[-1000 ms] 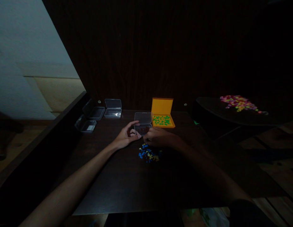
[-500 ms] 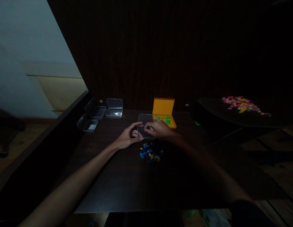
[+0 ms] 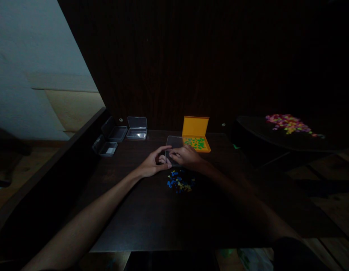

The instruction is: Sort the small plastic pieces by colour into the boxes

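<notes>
A small clear plastic box [image 3: 174,142] lies on the dark table [image 3: 152,210], lid down. My left hand [image 3: 153,163] curls against its near left corner, thumb and fingers pinching the edge. My right hand [image 3: 185,156] rests on top of the box with fingers pressed on its lid. Just in front of both hands sits a small heap of blue, yellow and dark little pieces [image 3: 179,182]. Behind the clear box stands an open orange box [image 3: 194,128] holding green pieces.
Three more clear boxes stand open at the table's far left: one [image 3: 137,128], another [image 3: 114,130], and a third [image 3: 104,146]. A dark round surface at right carries a heap of pink and yellow pieces [image 3: 287,123]. A dark rail borders the table's left.
The clear box's lid stood open a second ago and is now down. My right hand moved from the heap up onto the box. My left hand stayed at the box's corner.
</notes>
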A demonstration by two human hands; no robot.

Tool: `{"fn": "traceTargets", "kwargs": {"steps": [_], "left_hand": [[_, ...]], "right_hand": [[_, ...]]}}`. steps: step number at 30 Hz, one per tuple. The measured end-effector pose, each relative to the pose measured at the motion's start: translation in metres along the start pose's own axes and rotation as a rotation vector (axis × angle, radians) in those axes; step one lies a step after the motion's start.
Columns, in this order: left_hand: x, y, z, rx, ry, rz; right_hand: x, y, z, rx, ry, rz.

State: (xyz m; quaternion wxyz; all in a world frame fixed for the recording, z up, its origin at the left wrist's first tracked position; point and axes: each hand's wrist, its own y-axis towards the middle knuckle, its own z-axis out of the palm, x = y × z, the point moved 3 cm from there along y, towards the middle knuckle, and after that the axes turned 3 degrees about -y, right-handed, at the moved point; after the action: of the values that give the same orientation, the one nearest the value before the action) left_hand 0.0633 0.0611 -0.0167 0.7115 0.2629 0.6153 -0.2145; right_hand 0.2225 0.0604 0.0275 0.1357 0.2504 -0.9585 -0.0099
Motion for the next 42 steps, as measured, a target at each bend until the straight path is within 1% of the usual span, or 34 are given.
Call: {"fn": "traceTargets", "kwargs": {"steps": [4,6,8,10,13,16,18,21,24,33,39,42], "left_hand": [[-0.001,-0.001,-0.001,-0.018,0.013,-0.027],[-0.001,-0.001,-0.001,-0.034,0.007,-0.035],[-0.001,-0.001,-0.001,-0.051,-0.018,-0.034],[-0.001,0.000,-0.002,-0.080,-0.039,-0.023],[0.000,0.001,-0.004,-0.132,-0.044,0.000],[0.000,0.002,-0.004,-0.155,-0.051,0.003],[0.000,0.002,-0.004,-0.163,-0.053,0.000],[-0.001,0.002,-0.004,-0.168,-0.051,-0.001],[-0.001,0.002,-0.004,-0.166,-0.052,-0.001],[0.001,0.002,-0.005,-0.160,-0.067,-0.010],[0.001,0.002,-0.005,-0.162,-0.056,-0.004],[0.002,0.003,-0.005,-0.158,-0.047,-0.002]], "right_hand": [[-0.002,0.000,-0.007,-0.011,0.054,0.001],[-0.003,-0.001,-0.014,-0.040,0.072,0.010],[-0.003,-0.003,-0.023,-0.038,0.103,-0.011],[0.001,-0.007,-0.032,0.026,0.140,-0.079],[0.009,-0.014,-0.039,0.193,0.159,-0.215],[0.016,-0.021,-0.034,0.365,0.140,-0.348],[0.018,-0.023,-0.027,0.408,0.105,-0.394],[0.017,-0.022,-0.018,0.416,0.052,-0.397],[0.015,-0.022,-0.015,0.431,0.019,-0.381],[0.013,-0.023,-0.015,0.438,0.001,-0.389],[0.012,-0.021,-0.014,0.468,0.008,-0.353],[0.012,-0.021,-0.015,0.462,0.008,-0.344]]}}
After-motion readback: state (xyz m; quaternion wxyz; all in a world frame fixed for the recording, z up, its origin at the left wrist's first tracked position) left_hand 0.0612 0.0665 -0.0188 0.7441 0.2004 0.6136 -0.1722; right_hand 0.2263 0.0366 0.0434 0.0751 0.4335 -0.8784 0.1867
